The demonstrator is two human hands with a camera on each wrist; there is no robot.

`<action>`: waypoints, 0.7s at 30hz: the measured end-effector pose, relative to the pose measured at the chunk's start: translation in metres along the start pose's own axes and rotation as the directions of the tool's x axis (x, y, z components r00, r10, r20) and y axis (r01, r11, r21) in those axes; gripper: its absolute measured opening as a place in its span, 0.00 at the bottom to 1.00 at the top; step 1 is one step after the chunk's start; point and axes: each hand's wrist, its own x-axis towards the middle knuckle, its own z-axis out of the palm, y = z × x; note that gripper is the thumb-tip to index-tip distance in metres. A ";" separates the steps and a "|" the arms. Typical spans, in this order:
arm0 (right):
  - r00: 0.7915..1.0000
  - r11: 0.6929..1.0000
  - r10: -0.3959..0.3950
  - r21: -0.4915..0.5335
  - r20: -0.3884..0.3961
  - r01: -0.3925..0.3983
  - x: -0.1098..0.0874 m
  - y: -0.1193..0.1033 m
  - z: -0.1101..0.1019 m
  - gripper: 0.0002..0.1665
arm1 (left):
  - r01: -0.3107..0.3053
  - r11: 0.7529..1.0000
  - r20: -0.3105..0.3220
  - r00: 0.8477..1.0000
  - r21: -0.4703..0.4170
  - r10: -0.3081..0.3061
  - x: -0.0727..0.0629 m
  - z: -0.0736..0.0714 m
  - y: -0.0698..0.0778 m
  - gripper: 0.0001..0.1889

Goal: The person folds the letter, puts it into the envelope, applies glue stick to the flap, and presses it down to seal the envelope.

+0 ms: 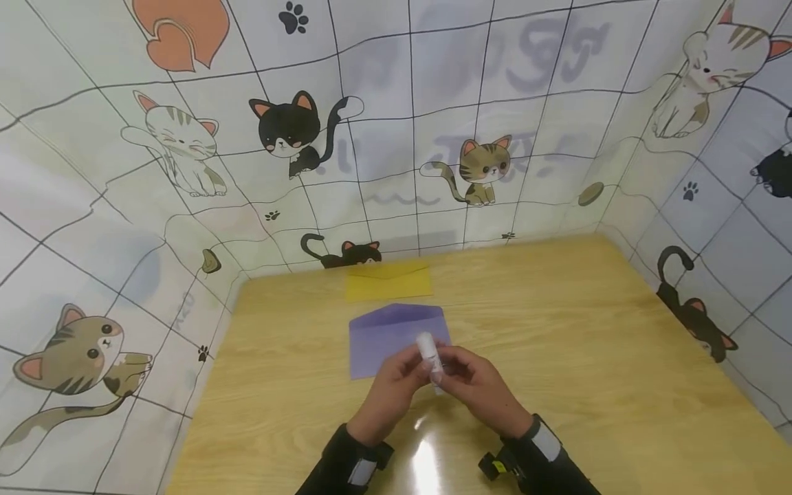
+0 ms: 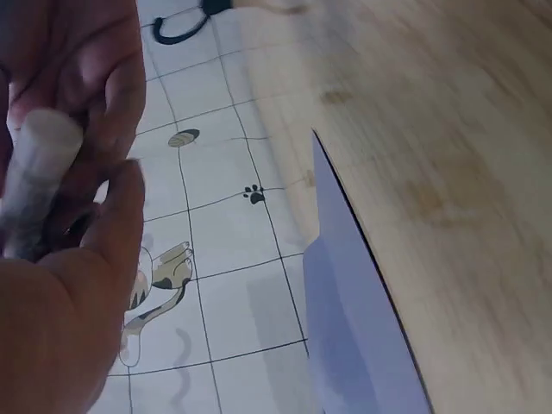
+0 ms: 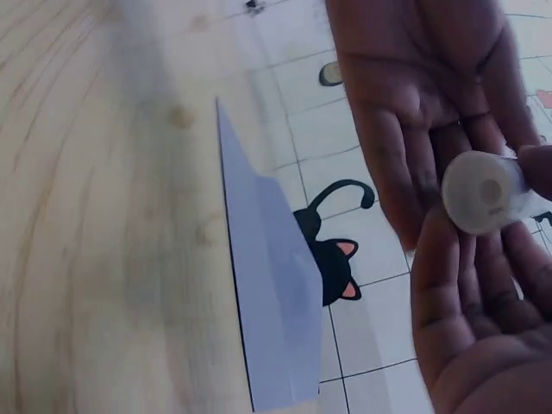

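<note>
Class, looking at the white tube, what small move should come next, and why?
Perhaps try uncapping the white tube: the left hand and right hand both hold it, and the purple envelope lies with its flap open. Whether either end is a cap is hard to tell.

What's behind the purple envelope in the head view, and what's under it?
Behind the purple envelope, a yellow envelope lies on the table. The purple envelope rests on the table too; anything beneath it is covered and cannot be seen.
</note>
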 end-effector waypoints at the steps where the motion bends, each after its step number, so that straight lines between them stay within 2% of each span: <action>1: 1.000 1.000 -0.005 -0.016 -0.016 0.005 0.000 0.001 0.002 0.23 | 0.002 1.000 -0.006 1.000 -0.002 -0.002 -0.001 0.000 0.000 0.23; 5: 1.000 1.000 -0.004 -0.023 -0.006 0.004 -0.001 0.004 0.003 0.21 | 0.006 0.999 -0.038 0.999 -0.035 -0.008 -0.004 -0.004 -0.001 0.23; 11: 0.995 0.998 -0.008 0.066 0.099 0.001 -0.004 0.007 0.004 0.25 | -0.001 0.997 -0.047 0.999 -0.078 -0.002 -0.006 -0.009 0.003 0.24; 16: 0.983 0.985 -0.027 0.174 0.182 -0.005 -0.004 0.008 0.007 0.27 | -0.020 0.993 -0.056 0.998 -0.113 0.014 -0.006 -0.013 0.007 0.25; 18: 0.982 0.984 -0.031 0.179 0.187 -0.003 -0.004 0.008 0.007 0.26 | -0.036 0.990 -0.076 0.997 -0.136 0.026 -0.005 -0.014 0.009 0.24; 21: 0.988 0.990 -0.041 0.139 0.146 0.020 -0.002 0.006 0.008 0.23 | -0.068 0.981 -0.124 0.991 -0.180 0.046 -0.004 -0.014 0.010 0.22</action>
